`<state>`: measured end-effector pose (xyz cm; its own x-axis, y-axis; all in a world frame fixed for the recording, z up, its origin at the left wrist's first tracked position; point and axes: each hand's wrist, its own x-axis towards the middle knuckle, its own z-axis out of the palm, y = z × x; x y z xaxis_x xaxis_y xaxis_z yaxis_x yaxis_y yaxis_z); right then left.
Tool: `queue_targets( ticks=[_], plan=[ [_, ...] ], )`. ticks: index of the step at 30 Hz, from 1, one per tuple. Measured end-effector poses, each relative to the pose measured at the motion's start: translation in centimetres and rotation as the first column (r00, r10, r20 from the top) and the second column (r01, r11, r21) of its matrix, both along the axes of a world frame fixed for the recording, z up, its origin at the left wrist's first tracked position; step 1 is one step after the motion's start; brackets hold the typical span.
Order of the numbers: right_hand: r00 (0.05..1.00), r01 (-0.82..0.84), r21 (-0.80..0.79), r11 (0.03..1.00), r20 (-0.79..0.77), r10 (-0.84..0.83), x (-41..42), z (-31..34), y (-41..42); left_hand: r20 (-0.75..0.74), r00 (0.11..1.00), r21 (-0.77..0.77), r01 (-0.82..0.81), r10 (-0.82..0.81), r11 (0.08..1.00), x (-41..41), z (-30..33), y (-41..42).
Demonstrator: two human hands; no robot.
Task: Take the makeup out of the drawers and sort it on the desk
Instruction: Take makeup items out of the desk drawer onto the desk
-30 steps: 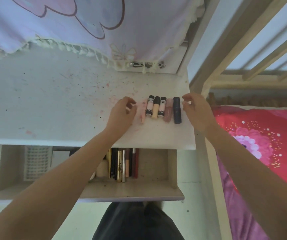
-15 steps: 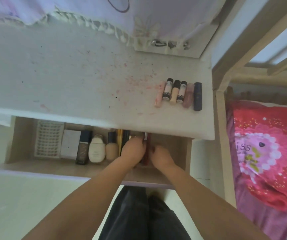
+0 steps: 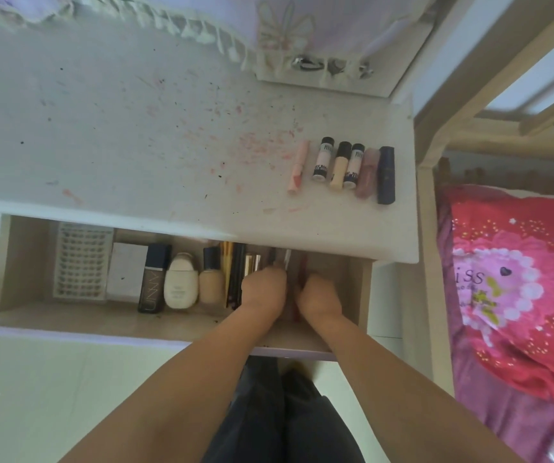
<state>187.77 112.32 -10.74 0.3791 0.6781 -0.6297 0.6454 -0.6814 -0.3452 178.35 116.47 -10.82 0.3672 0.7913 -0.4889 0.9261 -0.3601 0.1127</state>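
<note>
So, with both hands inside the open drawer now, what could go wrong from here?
1. The left hand and right hand crowd the same slim sticks; pulling one out may scatter its neighbours.
2. The foundation bottle lies close beside the left hand and could be knocked.
3. The navy tube in the sorted row lies near the desk edge; a careless placement might roll it off.

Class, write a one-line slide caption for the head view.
Both hands, left and right, reach into the open drawer; six tubes line the desk.
</note>
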Motion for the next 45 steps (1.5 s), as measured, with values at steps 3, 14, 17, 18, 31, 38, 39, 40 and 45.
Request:
queue_targets(
  ticks=[3, 14, 17, 18, 31, 38, 39, 40, 45],
  plan=[
    [0.993, 0.078, -0.005, 0.997, -0.093, -0.078, 0.8, 1.2, 0.3, 0.026, 0.994, -0.083, -0.108, 0.110, 0.991, 0.3, 0.2, -0.1],
    [0.884, 0.026, -0.112, 0.993, -0.461, -0.075, 3.3, 9.7, -1.9, 0.318, 0.943, -0.243, -0.023, 0.102, 0.970, -4.7, 6.6, 0.1],
    [0.909, -0.113, -0.018, 0.993, -0.405, 0.096, 3.7, 13.1, -1.2, 0.386, 0.921, -0.152, 0.115, -0.048, 0.982, -7.1, 9.9, 0.1],
    [0.915, -0.123, 0.028, 0.992, -0.385, 0.124, 3.9, 14.1, -0.4, 0.421, 0.906, -0.125, 0.110, -0.047, 0.986, -7.7, 11.1, 0.5],
    [0.987, -0.140, 0.297, 0.945, 0.114, 0.110, 1.4, 14.1, 16.6, 0.437, 0.865, -0.079, -0.236, 0.246, 0.969, -2.4, 13.0, 18.0],
    [0.841, -0.311, 0.203, 0.928, 0.513, 0.170, 2.2, 13.8, 16.3, 0.427, 0.861, -0.201, -0.207, 0.276, 0.957, 2.0, 11.9, 18.2],
    [0.827, -0.323, 0.192, 0.927, 0.533, 0.178, 2.4, 13.8, 16.1, 0.434, 0.857, -0.211, -0.203, 0.278, 0.956, 2.4, 11.9, 18.0],
    [0.821, -0.327, 0.186, 0.927, 0.541, 0.181, 2.6, 13.9, 16.0, 0.439, 0.857, -0.204, -0.196, 0.269, 0.959, 2.7, 11.9, 17.8],
    [0.825, -0.340, 0.197, 0.920, 0.533, 0.190, 3.3, 14.4, 15.1, 0.444, 0.862, -0.161, -0.191, 0.244, 0.968, 3.2, 12.3, 17.1]
  ],
)
